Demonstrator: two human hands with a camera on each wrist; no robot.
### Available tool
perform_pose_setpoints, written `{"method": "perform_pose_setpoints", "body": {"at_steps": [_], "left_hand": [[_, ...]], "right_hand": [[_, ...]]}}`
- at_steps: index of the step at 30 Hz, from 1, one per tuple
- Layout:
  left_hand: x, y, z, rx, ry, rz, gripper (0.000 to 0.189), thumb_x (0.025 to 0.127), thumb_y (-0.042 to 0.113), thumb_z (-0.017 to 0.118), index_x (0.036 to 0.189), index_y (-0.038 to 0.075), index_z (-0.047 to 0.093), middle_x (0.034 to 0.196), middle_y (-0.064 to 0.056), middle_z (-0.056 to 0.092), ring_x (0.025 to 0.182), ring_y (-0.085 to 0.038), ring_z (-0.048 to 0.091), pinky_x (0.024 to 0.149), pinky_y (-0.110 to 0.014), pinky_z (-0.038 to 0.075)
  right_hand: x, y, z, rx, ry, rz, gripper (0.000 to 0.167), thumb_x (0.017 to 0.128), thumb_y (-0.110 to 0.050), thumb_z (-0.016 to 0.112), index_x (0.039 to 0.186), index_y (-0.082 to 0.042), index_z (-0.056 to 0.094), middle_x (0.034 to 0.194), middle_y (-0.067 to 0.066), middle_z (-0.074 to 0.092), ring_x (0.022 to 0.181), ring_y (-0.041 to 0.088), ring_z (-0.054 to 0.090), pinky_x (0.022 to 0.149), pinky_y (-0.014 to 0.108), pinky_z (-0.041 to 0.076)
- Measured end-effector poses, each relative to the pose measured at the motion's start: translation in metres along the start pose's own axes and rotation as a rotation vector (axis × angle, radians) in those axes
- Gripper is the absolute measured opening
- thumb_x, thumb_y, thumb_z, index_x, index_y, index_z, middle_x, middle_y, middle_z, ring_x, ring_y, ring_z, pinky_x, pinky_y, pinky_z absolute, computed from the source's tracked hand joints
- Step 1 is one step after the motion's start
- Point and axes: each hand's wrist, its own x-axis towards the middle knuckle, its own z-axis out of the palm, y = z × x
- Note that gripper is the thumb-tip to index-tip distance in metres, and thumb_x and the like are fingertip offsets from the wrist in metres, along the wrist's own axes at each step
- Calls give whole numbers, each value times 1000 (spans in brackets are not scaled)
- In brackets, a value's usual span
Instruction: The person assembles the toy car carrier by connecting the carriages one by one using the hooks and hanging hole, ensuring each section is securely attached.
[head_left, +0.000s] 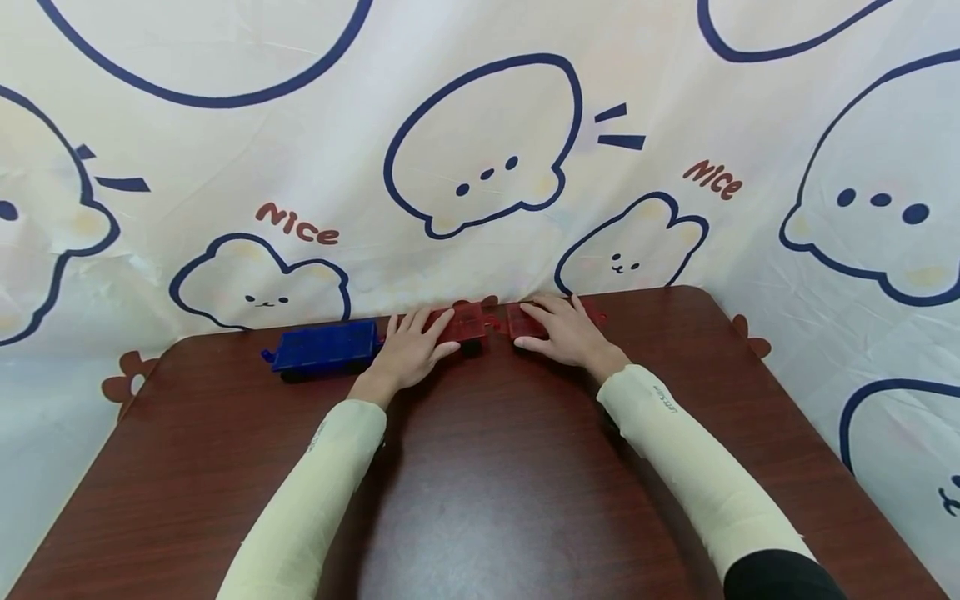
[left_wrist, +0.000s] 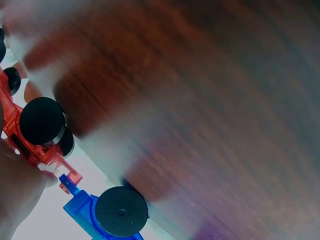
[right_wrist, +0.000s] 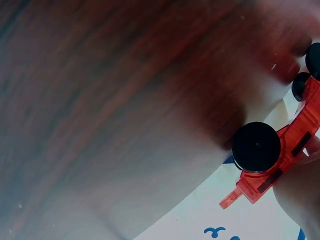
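Three toy train wagons stand in a row along the table's far edge. The flat blue wagon (head_left: 326, 346), on black wheels, is at the left. My left hand (head_left: 405, 354) holds the middle red wagon (head_left: 468, 323), fingers across its top and thumb along its near side. My right hand (head_left: 566, 333) grips the right red wagon (head_left: 516, 321) likewise, covering much of it. A small gap with a red coupling (head_left: 491, 322) lies between the red wagons. In the left wrist view, the blue wagon's hook (left_wrist: 68, 183) overlaps the red wagon's coupling loop (left_wrist: 72, 176).
The dark brown wooden table (head_left: 510, 492) has rounded far corners. Right behind the wagons hangs a white cloth (head_left: 450, 267) printed with cartoon figures, which also runs down both sides.
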Motion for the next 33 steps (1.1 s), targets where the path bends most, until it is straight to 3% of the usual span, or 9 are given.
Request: {"method": "perform_pose_setpoints", "body": {"at_steps": [33], "left_hand": [[1,4,-3,14,-9,13,68,105,54,44,161,18,30,160,-19,29,148,-42,24,116,-70,8]], "right_hand": [[2,-2,3,-5,22,-19,79,95,-64,56,156,-15,42,159,10,38,147,33,29,119,65,12]]}}
